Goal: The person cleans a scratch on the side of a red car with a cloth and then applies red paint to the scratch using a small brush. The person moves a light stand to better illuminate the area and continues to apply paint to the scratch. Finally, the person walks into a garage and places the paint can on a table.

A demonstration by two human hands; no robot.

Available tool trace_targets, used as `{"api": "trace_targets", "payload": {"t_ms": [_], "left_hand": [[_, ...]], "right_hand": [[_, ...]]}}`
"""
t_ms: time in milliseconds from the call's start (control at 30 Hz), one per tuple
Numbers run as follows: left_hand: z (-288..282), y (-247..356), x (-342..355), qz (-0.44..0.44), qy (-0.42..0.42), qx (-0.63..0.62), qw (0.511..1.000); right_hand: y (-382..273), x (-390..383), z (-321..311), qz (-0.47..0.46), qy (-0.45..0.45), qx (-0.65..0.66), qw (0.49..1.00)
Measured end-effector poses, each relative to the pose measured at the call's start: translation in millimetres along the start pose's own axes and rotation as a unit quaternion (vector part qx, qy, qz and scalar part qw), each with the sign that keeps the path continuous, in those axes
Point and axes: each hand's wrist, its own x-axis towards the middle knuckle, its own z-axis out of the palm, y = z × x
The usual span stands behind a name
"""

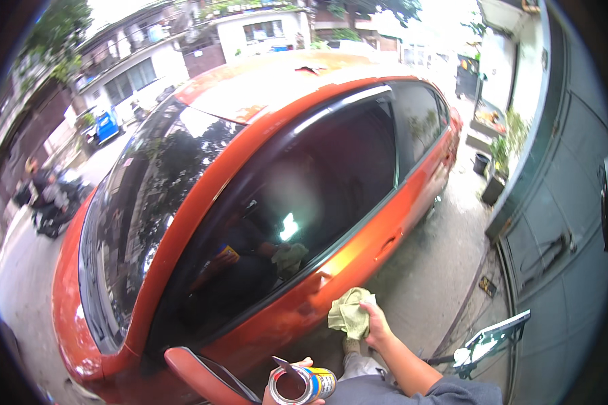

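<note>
An orange car [358,229] fills the middle of the view, its dark side window reflecting me. My right hand [375,322] grips a crumpled pale green cloth [348,312] held close against the front door, just right of the door handle [321,275]. My left hand [287,381], low at the bottom edge, holds an opened round tin can [304,383] with a blue and yellow label; its lid is bent up. The car's side mirror [196,374] sits just left of the can.
A grey metal gate [561,223] stands close on the right, leaving a narrow wet concrete strip [432,270] beside the car. Potted plants [498,162] line the wall further back. A parked motorbike [51,199] and a blue vehicle [107,125] stand on the street at left.
</note>
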Motion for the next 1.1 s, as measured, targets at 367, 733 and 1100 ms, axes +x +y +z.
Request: {"api": "trace_targets", "payload": {"t_ms": [367,733,1100], "left_hand": [[-17,-1,-33,0.034,0.056,0.064,0.996],[-1,-57,-12,0.057,0.01,0.138,0.989],[37,-120,33,0.043,-0.146,0.14,0.978]], "right_hand": [[-202,47,459,-0.578,-0.256,-0.214,0.745],[-124,39,316,-0.298,-0.281,-0.199,0.89],[154,-198,-289,0.171,-0.009,-0.643,0.746]]}}
